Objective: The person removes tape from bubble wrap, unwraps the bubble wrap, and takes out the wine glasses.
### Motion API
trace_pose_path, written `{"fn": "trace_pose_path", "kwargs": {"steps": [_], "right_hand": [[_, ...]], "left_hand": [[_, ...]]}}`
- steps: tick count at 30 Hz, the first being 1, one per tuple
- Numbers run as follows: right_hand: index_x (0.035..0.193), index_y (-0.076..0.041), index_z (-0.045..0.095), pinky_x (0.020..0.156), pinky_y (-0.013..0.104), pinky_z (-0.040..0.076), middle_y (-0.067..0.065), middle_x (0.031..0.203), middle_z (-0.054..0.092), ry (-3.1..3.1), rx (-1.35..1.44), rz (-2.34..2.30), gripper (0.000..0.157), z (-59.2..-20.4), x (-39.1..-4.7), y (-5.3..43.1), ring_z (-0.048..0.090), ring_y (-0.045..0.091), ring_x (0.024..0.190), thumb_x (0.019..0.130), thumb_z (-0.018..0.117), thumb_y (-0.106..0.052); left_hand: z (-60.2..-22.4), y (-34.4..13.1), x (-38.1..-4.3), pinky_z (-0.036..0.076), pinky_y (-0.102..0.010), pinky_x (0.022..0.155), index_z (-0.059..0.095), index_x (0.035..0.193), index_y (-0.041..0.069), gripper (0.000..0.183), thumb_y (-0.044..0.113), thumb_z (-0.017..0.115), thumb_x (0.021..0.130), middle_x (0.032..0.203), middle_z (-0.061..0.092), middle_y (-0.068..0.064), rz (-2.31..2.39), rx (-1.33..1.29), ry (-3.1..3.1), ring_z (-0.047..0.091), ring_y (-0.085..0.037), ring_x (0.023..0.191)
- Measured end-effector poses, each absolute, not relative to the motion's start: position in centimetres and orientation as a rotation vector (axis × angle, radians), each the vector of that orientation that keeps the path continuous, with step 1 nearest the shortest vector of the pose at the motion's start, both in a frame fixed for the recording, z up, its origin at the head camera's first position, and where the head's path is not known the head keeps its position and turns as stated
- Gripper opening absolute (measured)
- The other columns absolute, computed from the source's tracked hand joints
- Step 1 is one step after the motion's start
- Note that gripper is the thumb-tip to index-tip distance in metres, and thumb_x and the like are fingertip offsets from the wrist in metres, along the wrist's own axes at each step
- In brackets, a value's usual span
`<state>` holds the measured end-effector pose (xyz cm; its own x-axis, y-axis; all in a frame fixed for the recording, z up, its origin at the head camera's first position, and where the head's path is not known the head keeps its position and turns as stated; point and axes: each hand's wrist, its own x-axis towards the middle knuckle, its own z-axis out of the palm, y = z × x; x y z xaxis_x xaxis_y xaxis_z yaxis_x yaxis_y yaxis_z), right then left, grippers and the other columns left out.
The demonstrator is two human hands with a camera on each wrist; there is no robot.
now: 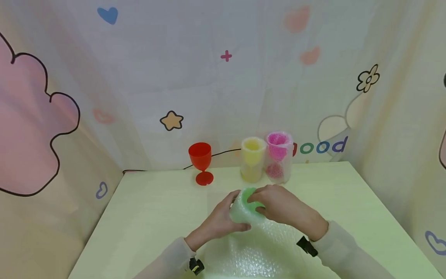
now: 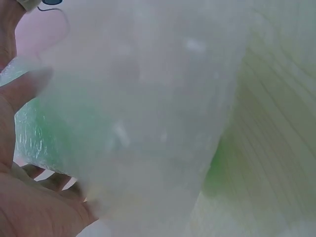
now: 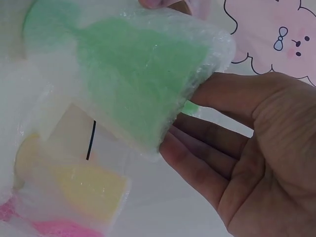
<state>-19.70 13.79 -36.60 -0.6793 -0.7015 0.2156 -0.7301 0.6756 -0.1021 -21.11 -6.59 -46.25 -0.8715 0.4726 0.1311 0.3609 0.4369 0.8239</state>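
A green goblet (image 3: 143, 64) is rolled in clear bubble wrap (image 1: 252, 252), its mouth facing my right hand. My left hand (image 1: 221, 219) grips the wrapped goblet from the left, with the thumb along its near side. The fingers and thumb of my right hand (image 1: 283, 203) reach into the open end of the roll. Their tips are partly hidden there, so whether they pinch the wrap does not show. In the left wrist view, a cloudy sheet of wrap hides most of the goblet. A loose length of wrap trails toward the table's near edge.
At the back of the pale table (image 1: 156, 217) stands a red goblet (image 1: 201, 157), unwrapped. To its right are a yellow goblet (image 1: 253, 159) and a pink goblet (image 1: 278, 153), both upright in bubble wrap. Printed curtains (image 1: 205, 89) enclose the back and sides.
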Motion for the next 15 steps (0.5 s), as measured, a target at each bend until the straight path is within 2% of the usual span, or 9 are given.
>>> {"fn": "trace_pose_path", "kwargs": {"steps": [3,10,15], "right_hand": [[0.082,-0.021,0.069,0.059,0.019,0.044,-0.010,0.073,0.066,-2.743,1.184,0.233,0.019,-36.76,-19.92,13.60,0.049,0.004,0.060,0.069,0.078,-0.009],[0.079,-0.016,0.070,0.057,0.021,0.043,-0.004,0.074,0.068,-2.768,1.151,0.224,0.019,-37.27,-20.28,13.52,0.049,0.007,0.060,0.069,0.074,0.000],[0.078,-0.014,0.071,0.057,0.019,0.043,-0.005,0.073,0.066,-2.775,1.093,0.273,0.015,-37.39,-20.32,13.52,0.046,0.006,0.059,0.073,0.071,0.000]], "left_hand": [[-46.35,-6.53,-20.98,0.045,-0.039,0.095,0.028,0.137,0.041,0.088,0.043,0.081,0.066,0.132,0.046,0.017,1.423,0.765,2.556,0.050,-0.012,0.114],[-46.32,-6.26,-20.98,0.046,-0.038,0.096,0.030,0.136,0.040,0.084,0.045,0.079,0.067,0.134,0.045,0.016,1.397,0.816,2.570,0.050,-0.011,0.116],[-46.32,-6.36,-21.16,0.046,-0.039,0.096,0.030,0.135,0.041,0.085,0.045,0.080,0.067,0.133,0.045,0.017,1.394,0.786,2.575,0.050,-0.011,0.116]]}}
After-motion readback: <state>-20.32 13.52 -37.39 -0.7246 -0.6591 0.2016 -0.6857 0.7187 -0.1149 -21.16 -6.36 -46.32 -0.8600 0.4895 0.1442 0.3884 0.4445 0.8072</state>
